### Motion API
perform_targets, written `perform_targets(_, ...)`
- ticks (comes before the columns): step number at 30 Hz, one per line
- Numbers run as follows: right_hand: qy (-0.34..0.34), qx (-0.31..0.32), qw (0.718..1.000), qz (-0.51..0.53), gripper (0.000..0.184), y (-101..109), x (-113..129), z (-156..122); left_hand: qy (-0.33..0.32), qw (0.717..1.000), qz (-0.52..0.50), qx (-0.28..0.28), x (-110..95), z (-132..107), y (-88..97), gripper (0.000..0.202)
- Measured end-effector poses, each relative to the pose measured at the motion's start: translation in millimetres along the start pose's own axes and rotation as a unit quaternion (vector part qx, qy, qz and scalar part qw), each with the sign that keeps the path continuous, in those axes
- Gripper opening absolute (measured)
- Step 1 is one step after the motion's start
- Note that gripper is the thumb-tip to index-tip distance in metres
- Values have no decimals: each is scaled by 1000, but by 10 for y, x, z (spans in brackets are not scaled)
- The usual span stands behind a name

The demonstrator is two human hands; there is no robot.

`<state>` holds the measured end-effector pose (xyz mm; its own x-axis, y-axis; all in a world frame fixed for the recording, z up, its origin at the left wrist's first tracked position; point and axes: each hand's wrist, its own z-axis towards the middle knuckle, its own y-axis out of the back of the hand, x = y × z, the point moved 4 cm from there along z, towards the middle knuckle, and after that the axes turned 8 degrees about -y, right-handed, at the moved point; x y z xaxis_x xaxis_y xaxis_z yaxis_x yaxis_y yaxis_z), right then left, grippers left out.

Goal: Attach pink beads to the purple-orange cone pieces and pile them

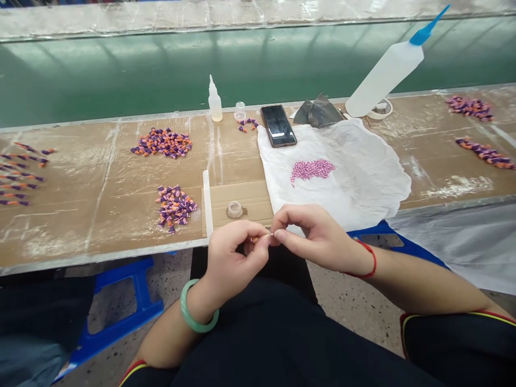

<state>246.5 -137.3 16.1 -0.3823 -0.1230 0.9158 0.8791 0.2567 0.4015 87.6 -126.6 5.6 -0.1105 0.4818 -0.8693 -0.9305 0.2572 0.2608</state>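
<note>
My left hand (237,257), with a green bangle on its wrist, is closed around a small orange and purple piece (253,239), mostly hidden by the fingers. Thumb and forefinger of my right hand (308,236) are pinched against my left fingertips, at a tiny pinkish bit (271,234). Beyond the hands, a small clear cup (234,209) stands on a cardboard piece (253,193). Many tiny pink and purple bits (312,170) lie on a white cloth (363,156). Left of the hands are heaps of small purple, orange and pink cones (175,207).
A phone (278,126) rests partly on the cloth. Behind stand a small dropper bottle (215,102) and a large tilted bottle with blue nozzle (385,75), near a tape roll (381,109). A white strip (207,204) lies left of the cardboard. Blue stools (141,295) stand below.
</note>
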Motion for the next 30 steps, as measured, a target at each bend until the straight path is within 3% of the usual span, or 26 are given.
perform_targets(4, -17, -2, 1000, 5, 10, -22, 6, 24, -57, 997, 54, 2, -14, 2, 19, 16)
perform_targets(8, -25, -18, 1000, -8, 10, -61, -16, 43, -63, 996, 57, 11, 12, 2, 37, 16)
perform_targets(14, -25, -5, 999, 19, 8, -146, -6, 105, 4, 999, -39, 19, 112, 7, 85, 16)
perform_targets(18, -23, 20, 999, 17, 9, -131, 2, 219, 72, 987, -140, -21, 272, -71, 183, 9)
perform_targets(23, 41, 94, 987, -124, 13, -99, -51, 529, 152, 967, -192, -70, 492, -237, 298, 2)
perform_targets(30, 33, 174, 907, -381, 19, -234, -154, 964, 204, 958, -194, -53, 703, -355, 342, 6)
